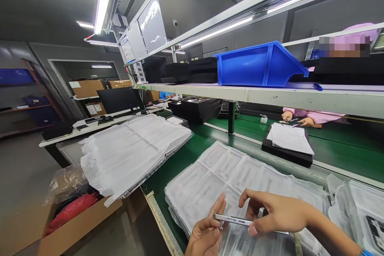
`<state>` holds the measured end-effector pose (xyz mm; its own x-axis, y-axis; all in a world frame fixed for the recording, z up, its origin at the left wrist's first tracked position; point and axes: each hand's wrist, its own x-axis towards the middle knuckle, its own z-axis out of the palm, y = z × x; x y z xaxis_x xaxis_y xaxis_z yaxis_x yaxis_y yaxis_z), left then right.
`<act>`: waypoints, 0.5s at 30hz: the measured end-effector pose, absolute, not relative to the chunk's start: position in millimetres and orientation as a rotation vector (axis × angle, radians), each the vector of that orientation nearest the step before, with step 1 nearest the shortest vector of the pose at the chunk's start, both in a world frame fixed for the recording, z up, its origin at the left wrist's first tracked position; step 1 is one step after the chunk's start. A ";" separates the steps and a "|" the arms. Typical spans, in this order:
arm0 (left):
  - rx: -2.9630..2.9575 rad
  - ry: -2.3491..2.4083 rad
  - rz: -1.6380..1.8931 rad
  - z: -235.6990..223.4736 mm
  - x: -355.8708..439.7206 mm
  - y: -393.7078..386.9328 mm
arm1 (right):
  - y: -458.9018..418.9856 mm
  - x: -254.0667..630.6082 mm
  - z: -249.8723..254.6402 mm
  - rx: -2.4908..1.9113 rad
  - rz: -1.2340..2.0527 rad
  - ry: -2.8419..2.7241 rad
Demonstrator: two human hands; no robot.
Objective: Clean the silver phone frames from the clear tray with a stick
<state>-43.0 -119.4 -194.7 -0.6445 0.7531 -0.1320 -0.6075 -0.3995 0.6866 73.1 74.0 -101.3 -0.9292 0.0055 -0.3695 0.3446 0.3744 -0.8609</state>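
Note:
Seen edge-on, a thin silver phone frame [232,219] with small slots along its side is held level over the stacked trays. My left hand [207,230] pinches its left end between thumb and fingers. On the right part of the frame rests the thumb of my right hand [277,212], its other fingers curved over and behind. My hands hide much of the frame's far end. Beneath them lie clear plastic trays [192,188] under thin white film, with blurred parts showing through the compartments.
At the left, another film-covered tray stack [129,140] overhangs the green bench [198,132]. More trays [360,200] stand at the right edge. A black box [288,156] carries papers [289,138]. Across the bench are a co-worker's hands [300,120]. A blue bin [255,66] sits on the shelf.

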 end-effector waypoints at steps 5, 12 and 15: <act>0.061 0.747 2.154 -205.9 -38.8 -105.9 | 69.1 68.9 -106.6 0.263 -1.774 2.137; -0.239 0.593 2.139 -205.0 -35.8 -87.4 | 71.8 72.0 -105.9 0.413 -1.970 1.867; -0.201 0.627 2.112 -200.9 -29.8 -83.0 | 74.8 74.2 -107.9 0.458 -2.012 1.887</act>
